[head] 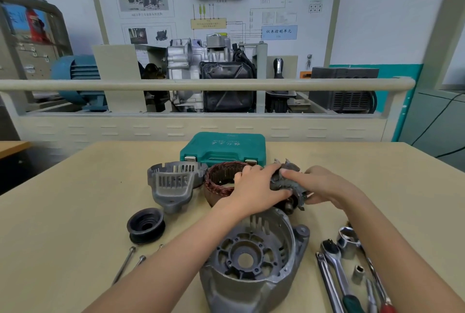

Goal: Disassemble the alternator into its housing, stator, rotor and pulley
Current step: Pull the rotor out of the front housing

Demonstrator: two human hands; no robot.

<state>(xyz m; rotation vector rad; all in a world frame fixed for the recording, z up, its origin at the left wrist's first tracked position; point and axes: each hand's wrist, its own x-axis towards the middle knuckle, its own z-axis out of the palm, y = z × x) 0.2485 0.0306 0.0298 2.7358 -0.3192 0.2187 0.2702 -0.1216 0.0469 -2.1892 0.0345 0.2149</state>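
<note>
Both hands, left point(254, 187) and right point(324, 184), are curled round the rotor point(286, 184), held over the worktop point(75, 212). Stator point(216, 182), two housing halves point(173, 184) point(254, 260) and pulley point(146, 226) are laid out separately; disassembly is judged practically finished.

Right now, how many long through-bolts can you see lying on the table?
3, all left of the front housing: one long bolt, a second beside it, and a third mostly hidden by the left forearm. More may be hidden.
</note>
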